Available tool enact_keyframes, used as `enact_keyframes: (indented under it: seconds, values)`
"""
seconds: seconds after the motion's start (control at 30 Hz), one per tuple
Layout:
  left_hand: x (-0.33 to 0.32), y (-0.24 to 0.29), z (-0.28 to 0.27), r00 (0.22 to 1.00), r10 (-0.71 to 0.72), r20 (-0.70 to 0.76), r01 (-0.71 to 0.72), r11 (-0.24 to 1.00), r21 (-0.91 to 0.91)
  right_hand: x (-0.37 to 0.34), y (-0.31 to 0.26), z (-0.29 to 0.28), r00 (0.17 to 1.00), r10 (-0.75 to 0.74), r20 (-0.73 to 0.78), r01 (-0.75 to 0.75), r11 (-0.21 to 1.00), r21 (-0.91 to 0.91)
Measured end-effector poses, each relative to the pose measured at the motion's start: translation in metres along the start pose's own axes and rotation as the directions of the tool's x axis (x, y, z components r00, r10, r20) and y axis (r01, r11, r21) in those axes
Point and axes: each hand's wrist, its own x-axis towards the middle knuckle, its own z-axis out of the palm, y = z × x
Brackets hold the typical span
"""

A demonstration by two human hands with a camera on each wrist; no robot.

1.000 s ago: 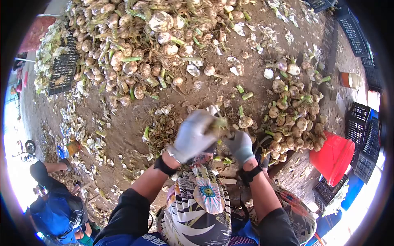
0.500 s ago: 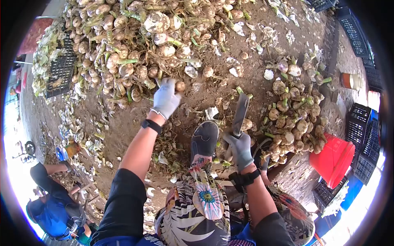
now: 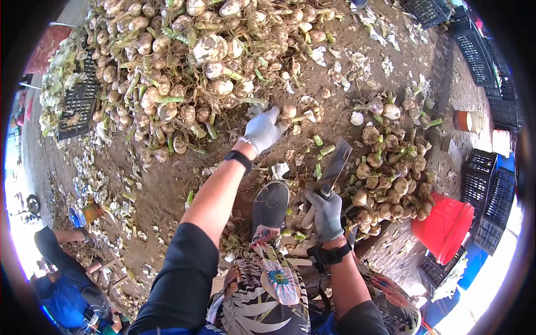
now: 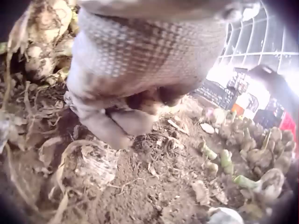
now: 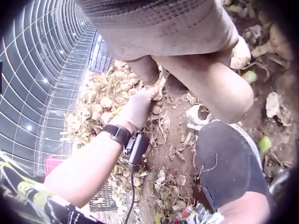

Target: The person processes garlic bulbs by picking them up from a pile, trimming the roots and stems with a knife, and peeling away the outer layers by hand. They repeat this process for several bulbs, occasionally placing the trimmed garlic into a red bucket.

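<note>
My gloved left hand [image 3: 262, 133] reaches forward over the soil with curled fingers. At its fingertips is a garlic bulb [image 3: 288, 111], its stem pointing right. In the left wrist view the glove [image 4: 140, 56] hides most of what the fingers grip. My right hand [image 3: 325, 215], also gloved, grips a knife by its handle. The broad knife blade [image 3: 336, 163] points forward and up, beside a pile of trimmed garlic [image 3: 393, 173]. A dark shoe [image 3: 270, 204] is between the two hands.
A large heap of untrimmed garlic [image 3: 184, 72] fills the upper left. Cut stems [image 3: 326, 149] and peelings litter the soil. At right are a red bucket [image 3: 444, 226] and black crates [image 3: 479, 176]. Another person [image 3: 70, 296] sits at lower left beside a jar [image 3: 85, 215].
My left hand has left my right hand's side, gone forward to the heap's edge, then swung right to the garlic bulb. My right hand stays low, and the knife now shows clearly.
</note>
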Motion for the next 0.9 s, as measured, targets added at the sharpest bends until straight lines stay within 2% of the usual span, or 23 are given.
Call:
enact_keyframes:
  seconds: [0.03, 0.1, 0.13, 0.17, 0.23, 0.27, 0.33, 0.37, 0.43, 0.47, 0.5, 0.57, 0.6, 0.63, 0.67, 0.7, 0.77, 0.8, 0.83, 0.87, 0.9]
  values:
    - [-0.003, -0.014, 0.005, 1.0, 0.002, -0.001, -0.002, 1.0, 0.003, 0.0, -0.004, 0.002, 1.0, 0.004, -0.003, -0.004, 1.0, 0.007]
    - [-0.012, -0.043, 0.018, 0.961, 0.226, -0.157, -0.261, 0.929, -0.262, -0.004, -0.019, 0.009, 1.0, 0.005, -0.006, -0.005, 1.0, 0.027]
    - [-0.026, -0.044, 0.016, 0.966, 0.173, -0.194, -0.233, 0.904, -0.359, -0.006, -0.024, 0.013, 1.0, 0.007, -0.009, -0.007, 0.999, 0.042]
    - [-0.036, -0.047, 0.008, 1.0, -0.007, -0.022, -0.004, 0.881, -0.473, -0.005, -0.023, 0.014, 1.0, 0.007, -0.005, -0.006, 0.999, 0.039]
    - [-0.055, -0.057, 0.005, 0.997, -0.059, 0.044, 0.073, 0.749, -0.658, -0.003, -0.02, 0.017, 1.0, -0.028, 0.012, 0.027, 0.999, 0.037]
    - [-0.064, -0.062, 0.003, 0.997, -0.061, 0.039, 0.072, 0.749, -0.659, -0.003, -0.02, 0.019, 0.999, -0.029, 0.016, 0.029, 0.999, 0.035]
    - [-0.082, -0.067, 0.0, 0.962, 0.01, 0.272, 0.236, 0.462, -0.855, -0.004, -0.021, 0.024, 0.998, -0.025, 0.054, 0.022, 0.998, 0.059]
    - [-0.089, -0.066, 0.002, 0.964, 0.011, 0.267, 0.231, 0.465, -0.855, -0.005, -0.023, 0.028, 0.998, -0.029, 0.058, 0.026, 0.998, 0.06]
    - [-0.101, -0.059, 0.006, 0.995, 0.089, 0.042, -0.014, 0.547, -0.837, -0.007, -0.029, 0.036, 0.994, -0.057, 0.093, 0.043, 0.989, 0.144]
    - [-0.101, -0.062, 0.006, 0.994, 0.102, -0.047, -0.107, 0.732, -0.673, -0.008, -0.031, 0.037, 0.993, -0.064, 0.1, 0.05, 0.989, 0.139]
    - [-0.101, -0.057, 0.003, 0.996, 0.088, -0.01, -0.072, 0.743, -0.666, -0.01, -0.034, 0.037, 0.993, -0.054, 0.105, 0.037, 0.986, 0.16]
    - [-0.092, -0.067, 0.018, 0.994, 0.049, 0.1, 0.038, 0.692, -0.721, -0.002, -0.018, 0.034, 0.986, -0.155, 0.063, 0.139, 0.969, 0.202]
    - [-0.091, -0.055, 0.012, 0.987, 0.009, 0.158, 0.102, 0.728, -0.678, -0.006, -0.023, 0.027, 0.983, -0.156, 0.097, 0.145, 0.983, 0.113]
    - [-0.09, -0.045, 0.005, 0.977, -0.038, 0.211, 0.166, 0.76, -0.629, -0.005, -0.021, 0.027, 0.987, -0.149, 0.054, 0.14, 0.98, 0.138]
    - [-0.078, -0.052, 0.013, 0.988, -0.021, 0.153, 0.112, 0.781, -0.615, -0.005, -0.018, 0.021, 0.995, -0.089, 0.043, 0.082, 0.985, 0.151]
    - [-0.071, -0.034, 0.005, 0.998, 0.052, 0.042, -0.01, 0.736, -0.677, -0.006, -0.018, 0.016, 0.999, -0.022, 0.034, 0.017, 0.986, 0.163]
    - [-0.041, 0.004, -0.043, 0.989, 0.104, 0.103, -0.029, 0.828, -0.56, -0.003, -0.018, 0.006, 1.0, -0.017, 0.021, 0.014, 0.992, 0.127]
    - [-0.033, 0.05, -0.084, 0.98, 0.1, 0.172, 0.021, 0.809, -0.588, 0.003, -0.015, 0.004, 1.0, -0.014, 0.02, 0.01, 0.985, 0.171]
    - [-0.021, 0.091, -0.119, 0.976, 0.185, 0.114, -0.074, 0.776, -0.626, 0.005, -0.012, -0.002, 1.0, -0.003, -0.005, 0.004, 0.985, 0.171]
    - [0.009, 0.118, -0.144, 0.993, 0.062, 0.102, 0.027, 0.716, -0.697, 0.01, -0.01, -0.006, 1.0, -0.01, -0.006, 0.011, 0.986, 0.165]
    - [0.031, 0.15, -0.177, 0.966, 0.256, 0.025, -0.128, 0.562, -0.817, 0.013, -0.014, -0.006, 1.0, -0.016, -0.004, 0.016, 0.987, 0.159]
